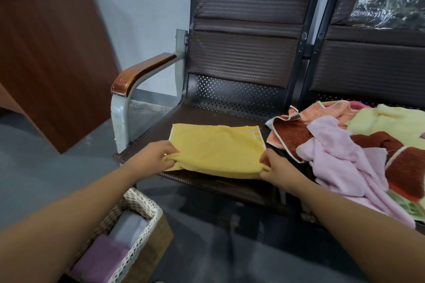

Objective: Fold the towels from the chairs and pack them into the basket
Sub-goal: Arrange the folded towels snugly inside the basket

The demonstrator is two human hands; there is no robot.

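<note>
A yellow towel (216,147) lies partly folded on the seat of the left brown chair (202,117). My left hand (156,156) grips its near left corner, bunching the cloth. My right hand (273,165) pinches its near right corner. A heap of loose towels (358,145) in pink, rust red, orange and pale yellow covers the seat to the right and hangs over its front edge. On the floor at lower left stands a woven basket (147,216) with a folded purple towel (103,257) and a white one (128,227) inside.
The chair has a wooden armrest (140,71) on its left side. A second chair (372,57) adjoins on the right, with plastic wrap over its backrest. A brown wooden board (53,57) leans against the wall at left. The floor is grey.
</note>
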